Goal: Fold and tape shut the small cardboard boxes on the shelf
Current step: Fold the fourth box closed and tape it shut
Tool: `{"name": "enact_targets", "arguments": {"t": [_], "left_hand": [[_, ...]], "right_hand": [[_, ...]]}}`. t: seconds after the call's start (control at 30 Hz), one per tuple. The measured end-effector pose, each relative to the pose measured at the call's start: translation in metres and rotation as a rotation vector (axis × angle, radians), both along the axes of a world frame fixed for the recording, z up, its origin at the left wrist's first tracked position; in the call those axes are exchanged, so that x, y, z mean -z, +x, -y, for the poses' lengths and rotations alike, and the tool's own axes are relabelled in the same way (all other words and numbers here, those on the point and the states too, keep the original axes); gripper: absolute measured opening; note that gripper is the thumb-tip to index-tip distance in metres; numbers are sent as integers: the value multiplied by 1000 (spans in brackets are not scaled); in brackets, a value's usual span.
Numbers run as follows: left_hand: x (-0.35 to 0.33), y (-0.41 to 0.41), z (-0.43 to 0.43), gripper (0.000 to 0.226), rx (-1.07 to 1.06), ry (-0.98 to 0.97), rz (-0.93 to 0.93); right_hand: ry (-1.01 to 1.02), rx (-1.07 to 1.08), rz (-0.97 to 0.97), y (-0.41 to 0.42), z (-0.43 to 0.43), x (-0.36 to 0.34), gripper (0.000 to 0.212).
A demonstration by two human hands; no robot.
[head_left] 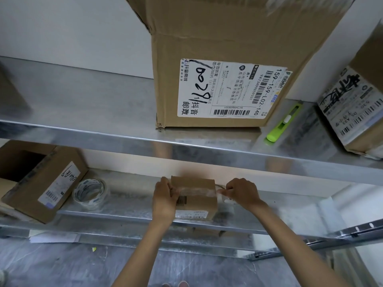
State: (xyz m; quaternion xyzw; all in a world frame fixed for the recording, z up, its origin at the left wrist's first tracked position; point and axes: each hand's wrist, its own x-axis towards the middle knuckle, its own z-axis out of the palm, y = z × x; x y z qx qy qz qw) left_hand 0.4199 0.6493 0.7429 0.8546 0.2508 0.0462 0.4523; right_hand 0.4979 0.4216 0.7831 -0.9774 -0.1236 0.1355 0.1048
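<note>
On the lower shelf (134, 206), left hand (165, 196) grips the small box (196, 206), right hand (241, 193) pinches tape (196, 192) across its closed top; an open box (41, 183) at left is unsealed.

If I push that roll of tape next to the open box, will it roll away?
Probably not: the roll of tape seems to lie flat on the metal shelf, so it would likely slide. Its hollow middle suggests it is light.

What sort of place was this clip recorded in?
Probably a parcel storeroom or packing area: metal shelves hold labelled cardboard boxes, and a tape roll and a green box cutter lie among them.
</note>
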Motion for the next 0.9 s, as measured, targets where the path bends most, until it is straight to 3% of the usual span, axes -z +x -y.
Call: {"name": "enact_targets", "arguments": {"t": [0.13,0.23,0.3,0.63,0.7,0.73,0.8,0.87,0.9], "left_hand": [[7,7,-13,39,-59,-305,-205],[6,9,-21,29,-138,-898,-276],[0,6,-24,16,-155,-1156,-287],[6,-3,-40,30,2,-1235,-267],[4,-4,-51,38,71,-1121,-298],[-1,-3,-54,39,122,-936,-318],[-10,-2,-47,42,142,-350,-249],[-25,-4,-17,52,171,212,82],[-30,-7,4,54,310,403,230]], "right_hand": [[13,66,-21,-4,-2,10,57],[51,130,-79,-7,-4,17,53],[61,161,-102,-10,-6,20,50],[146,216,-156,-16,-9,24,49],[155,223,-151,-16,-9,26,48],[158,227,-149,-17,-8,25,49],[159,233,-139,-17,-9,25,49],[152,237,-131,-16,-9,26,49],[155,239,-125,-16,-9,26,49]]}}
